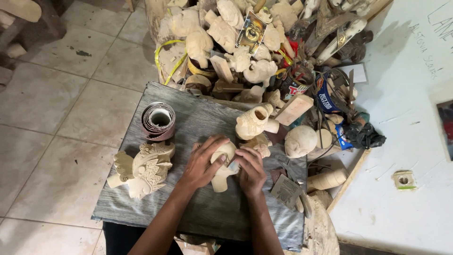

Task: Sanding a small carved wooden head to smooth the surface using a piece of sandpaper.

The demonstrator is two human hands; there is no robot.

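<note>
Head view looked down on my grey board (203,215), with both my hands on a small pale wooden carving (222,165) at its middle. My left hand (203,163) was wrapped over the carving's left side, fingers closed on it. My right hand (250,170) pressed on its right side with a small bluish scrap (233,166) under the fingers; whether that hand truly clasped the carving I could not tell. The carving's long axis ran roughly toward and away from me, rounded end away, narrow end toward me.

Packages and labels: a blue round can (325,94) stood right of the board, a dark can with a red and white label (293,87) just left of it, and a yellow strap (171,59) looped among the heap of unfinished carvings (226,38) beyond the board. A small square tag with a hole (404,180) lay on the white sheet (406,141) at right. A sandpaper roll (158,121) stood upper left on the board, and a carved winged head (141,167) lay below it.
</note>
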